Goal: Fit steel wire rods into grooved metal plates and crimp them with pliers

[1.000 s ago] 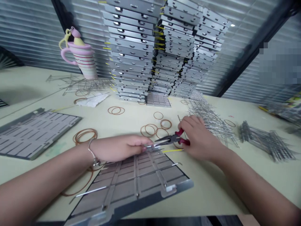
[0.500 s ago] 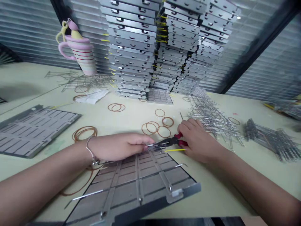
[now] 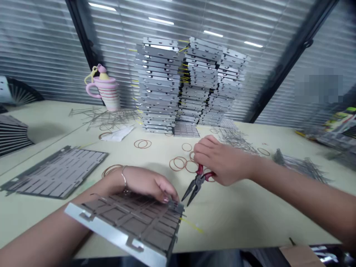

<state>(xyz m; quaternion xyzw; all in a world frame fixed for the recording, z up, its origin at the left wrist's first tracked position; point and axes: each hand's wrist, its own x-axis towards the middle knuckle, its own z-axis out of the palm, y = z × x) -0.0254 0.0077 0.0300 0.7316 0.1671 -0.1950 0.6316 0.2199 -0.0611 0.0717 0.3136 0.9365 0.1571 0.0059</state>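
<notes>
Currently I log both hands working at the near edge of the surface (image 3: 236, 222). The left hand (image 3: 146, 183) grips a slotted metal panel (image 3: 130, 222), raised off the surface and tilted, with its long axis running from lower left toward the middle of the view. Its left fingers (image 3: 167, 198) are curled over the panel's far corner and pressed against it; whether they pinch a separate small part there I cannot tell.

The right hand (image 3: 222, 161) sits just to the right of that corner, its right fingers (image 3: 201, 152) closed around the red handles of needle-nose pliers (image 3: 197, 181). The jaws stand slightly apart, tips pointing down and left at the panel's corner, near it but not touching. The left hand is the one on the panel; the right reaches it only through the pliers.

A loose yellow wire (image 3: 191, 225) lies on the surface just below that corner. Brown rubber bands (image 3: 178, 164) lie beyond the pliers, and a heap of metal wire rods (image 3: 236, 141) lies behind the right hand. Farther back stand stacked metal trays (image 3: 160, 83) and a pink striped mug (image 3: 105, 94). A second slotted panel (image 3: 57, 173) lies flat to the left.
</notes>
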